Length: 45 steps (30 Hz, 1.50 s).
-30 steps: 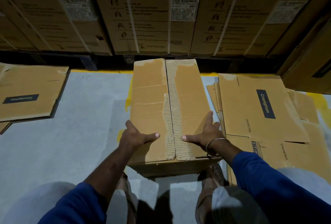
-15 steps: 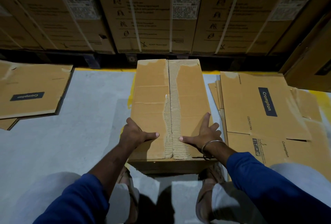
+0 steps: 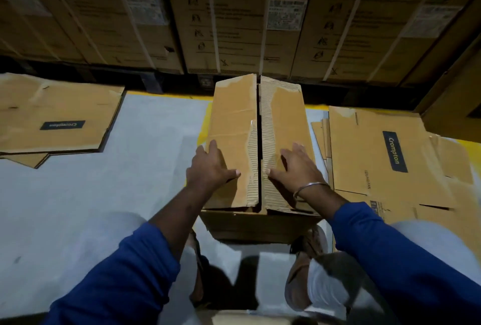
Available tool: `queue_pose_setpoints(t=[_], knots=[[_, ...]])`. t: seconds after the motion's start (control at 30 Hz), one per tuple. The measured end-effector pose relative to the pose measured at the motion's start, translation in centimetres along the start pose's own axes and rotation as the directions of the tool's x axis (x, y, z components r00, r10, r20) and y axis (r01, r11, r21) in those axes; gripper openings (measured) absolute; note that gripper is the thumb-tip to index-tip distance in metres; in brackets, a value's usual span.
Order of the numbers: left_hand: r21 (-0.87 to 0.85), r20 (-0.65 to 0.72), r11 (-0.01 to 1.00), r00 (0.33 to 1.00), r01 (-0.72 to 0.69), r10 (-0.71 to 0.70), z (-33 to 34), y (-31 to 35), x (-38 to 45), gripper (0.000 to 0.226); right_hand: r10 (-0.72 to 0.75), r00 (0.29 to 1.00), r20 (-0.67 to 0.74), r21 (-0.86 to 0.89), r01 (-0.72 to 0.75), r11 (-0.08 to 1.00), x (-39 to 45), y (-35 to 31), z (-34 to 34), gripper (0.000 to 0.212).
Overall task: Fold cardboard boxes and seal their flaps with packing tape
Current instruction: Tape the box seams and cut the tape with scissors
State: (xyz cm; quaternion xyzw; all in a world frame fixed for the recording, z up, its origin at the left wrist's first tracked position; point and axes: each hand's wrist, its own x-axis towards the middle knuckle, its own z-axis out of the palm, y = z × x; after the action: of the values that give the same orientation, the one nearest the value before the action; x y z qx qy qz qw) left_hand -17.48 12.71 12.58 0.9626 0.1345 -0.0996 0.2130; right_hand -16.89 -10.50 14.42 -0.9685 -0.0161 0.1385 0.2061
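Observation:
A long brown cardboard box [image 3: 235, 116] stands on the grey floor straight ahead of me. Its two top flaps are folded down and meet along a dark centre seam, where the paper is torn and the corrugation shows. My left hand [image 3: 209, 168] lies flat on the left flap near its outer edge, thumb pointing toward the seam. My right hand [image 3: 295, 168], with a metal bangle on the wrist, presses flat on the right flap. No packing tape is in view.
Flattened Crompton cartons lie on the floor at the left [image 3: 59, 116] and in a stack at the right [image 3: 385, 153]. Large strapped cartons [image 3: 234, 17] form a wall behind the box. My sandalled feet [image 3: 302, 267] stand close to the box's near end.
The view has tipped forward and closer to the box. Both hands have slid a little further up the flaps, and a slightly wider gap shows along the seam.

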Motion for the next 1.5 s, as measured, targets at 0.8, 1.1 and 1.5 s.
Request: queue_pose_setpoints(t=[0.8,1.1,1.5], knots=[[0.019,-0.156,0.949,0.938,0.315,-0.309,-28.5,-25.3,-34.2,0.033,-0.844,0.522,0.118,0.232,0.812,0.535,-21.9,-33.7,4.5,0.019],[0.176,-0.280,0.836,0.841,0.520,-0.463,-28.5,-35.0,-38.5,0.085,-0.926,0.341,0.162,0.260,0.890,0.373,-25.6,-40.3,13.4,0.015],[0.274,0.144,0.782,0.781,0.559,-0.608,-28.9,-35.6,-33.7,0.048,-0.891,0.450,0.058,0.071,0.889,0.453,-28.6,-44.9,18.7,0.031]])
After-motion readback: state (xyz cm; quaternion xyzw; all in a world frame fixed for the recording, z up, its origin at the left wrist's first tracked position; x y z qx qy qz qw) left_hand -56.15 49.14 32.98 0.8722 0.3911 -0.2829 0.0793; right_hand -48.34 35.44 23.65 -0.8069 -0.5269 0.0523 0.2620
